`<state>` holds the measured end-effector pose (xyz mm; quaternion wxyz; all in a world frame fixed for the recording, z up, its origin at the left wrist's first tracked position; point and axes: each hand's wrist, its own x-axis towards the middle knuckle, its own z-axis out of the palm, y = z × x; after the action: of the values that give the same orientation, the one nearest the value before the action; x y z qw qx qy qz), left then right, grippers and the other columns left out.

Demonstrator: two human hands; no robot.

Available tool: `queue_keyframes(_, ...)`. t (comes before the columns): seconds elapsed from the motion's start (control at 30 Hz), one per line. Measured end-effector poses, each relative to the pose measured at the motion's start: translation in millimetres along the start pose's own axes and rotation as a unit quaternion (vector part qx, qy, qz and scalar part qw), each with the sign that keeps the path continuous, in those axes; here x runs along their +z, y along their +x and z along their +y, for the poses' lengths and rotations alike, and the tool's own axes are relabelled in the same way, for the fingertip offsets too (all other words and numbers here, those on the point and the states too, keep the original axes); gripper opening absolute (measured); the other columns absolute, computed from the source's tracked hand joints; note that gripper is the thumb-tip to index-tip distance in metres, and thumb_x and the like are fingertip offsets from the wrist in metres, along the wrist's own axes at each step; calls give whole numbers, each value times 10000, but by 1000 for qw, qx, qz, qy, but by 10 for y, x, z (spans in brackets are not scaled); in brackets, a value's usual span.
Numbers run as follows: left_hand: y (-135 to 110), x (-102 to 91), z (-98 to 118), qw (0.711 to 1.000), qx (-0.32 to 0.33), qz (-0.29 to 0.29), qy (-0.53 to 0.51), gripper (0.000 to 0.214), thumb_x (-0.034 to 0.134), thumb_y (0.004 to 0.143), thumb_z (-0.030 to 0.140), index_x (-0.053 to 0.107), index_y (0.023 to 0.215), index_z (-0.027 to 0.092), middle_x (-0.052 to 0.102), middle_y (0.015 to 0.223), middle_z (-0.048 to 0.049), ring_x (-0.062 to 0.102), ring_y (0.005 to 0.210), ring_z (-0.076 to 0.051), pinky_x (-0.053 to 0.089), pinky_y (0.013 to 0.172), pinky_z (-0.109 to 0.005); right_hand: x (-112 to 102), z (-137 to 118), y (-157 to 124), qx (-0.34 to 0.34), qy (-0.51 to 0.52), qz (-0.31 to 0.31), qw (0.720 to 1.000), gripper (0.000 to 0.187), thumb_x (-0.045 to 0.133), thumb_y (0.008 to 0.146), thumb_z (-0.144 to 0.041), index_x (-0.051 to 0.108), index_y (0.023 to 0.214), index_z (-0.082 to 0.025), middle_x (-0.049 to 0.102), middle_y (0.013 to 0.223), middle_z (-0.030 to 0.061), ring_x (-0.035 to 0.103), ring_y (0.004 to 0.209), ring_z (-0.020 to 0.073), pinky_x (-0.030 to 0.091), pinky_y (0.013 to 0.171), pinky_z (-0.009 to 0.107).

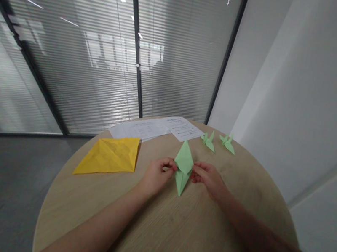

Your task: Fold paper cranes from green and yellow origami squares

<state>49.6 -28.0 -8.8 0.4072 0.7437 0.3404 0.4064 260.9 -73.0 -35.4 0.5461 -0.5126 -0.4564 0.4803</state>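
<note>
A light green folded origami paper [184,157], long and diamond-shaped with a point at the top and one at the bottom, is held between my two hands above the table. My left hand [158,174] pinches its left edge with thumb and fingers. On the opposite edge, my right hand [209,179] grips it with closed fingertips. A centre slit or crease runs down its lower part. Beyond my right hand sit two finished-looking green paper cranes, one nearer the middle [208,141] and another crane [228,144] to its right.
The round wooden table [150,242] fills the foreground. A creased yellow paper sheet [111,156] lies left of my hands. Printed white sheets [147,129] overlap at the far edge. Past the table stand a glass partition with blinds [185,60] and a white wall [322,82].
</note>
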Motion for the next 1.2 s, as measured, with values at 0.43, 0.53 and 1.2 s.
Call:
queue_keyframes(0.43,13,28,-8,997,-76,23,-12,308,621,801,190,794,1054,165,729,781,-43,621,631,-156,501,626,-277,38,32,-23,-54,16,27,998,381,771,774,-494,504,871,-241,625,705,-26,644,618,167,538,599,310)
queue_keyframes(0.53,6,31,-15,998,-65,16,-10,296,646,814,208,797,1066,171,713,741,-32,611,624,-156,488,623,-276,47,28,-22,-55,9,14,998,372,772,776,-495,522,871,-236,635,707,-23,644,626,159,538,599,298)
queue_keyframes(1.2,-2,19,-7,998,-60,7,35,396,620,843,205,761,1212,164,646,734,-7,619,657,-150,522,668,-279,69,-28,-77,-83,17,-20,996,361,776,801,-509,621,982,-238,695,866,21,685,769,181,571,645,296)
